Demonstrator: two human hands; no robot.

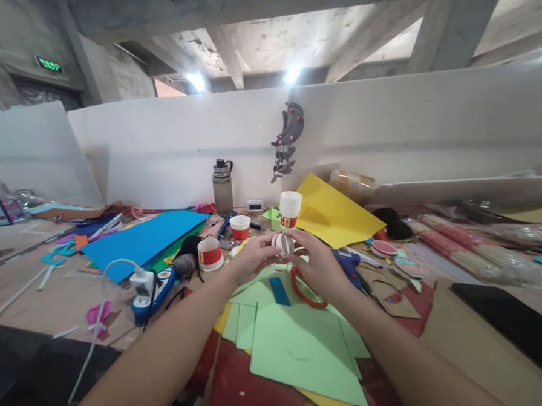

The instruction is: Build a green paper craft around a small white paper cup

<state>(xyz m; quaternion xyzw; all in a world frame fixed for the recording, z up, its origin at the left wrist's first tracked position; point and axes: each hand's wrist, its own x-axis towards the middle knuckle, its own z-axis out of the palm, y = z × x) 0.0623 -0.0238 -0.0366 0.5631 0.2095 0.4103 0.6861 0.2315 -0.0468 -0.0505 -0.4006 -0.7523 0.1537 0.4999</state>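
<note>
A small white paper cup (281,245) with red on its side and greyish bands is held between my two hands, above the light green paper sheets (306,344). Curled fingers of my left hand (252,256) grip its left side. On the other side, the fingertips of my right hand (318,265) close over its top and right. Part of the cup is hidden behind the fingers. An orange-red ring (300,292) lies under my right hand, with a blue strip (279,291) left of it. Just behind stands a stack of white paper cups (290,205).
Two red-and-white paper cups (210,255) stand left of my hands. Beyond are a bottle (223,191), blue sheet (146,242) and yellow sheet (338,212). A blue power strip (154,297) with a white cable lies left; a blue glue gun (348,264) sits right.
</note>
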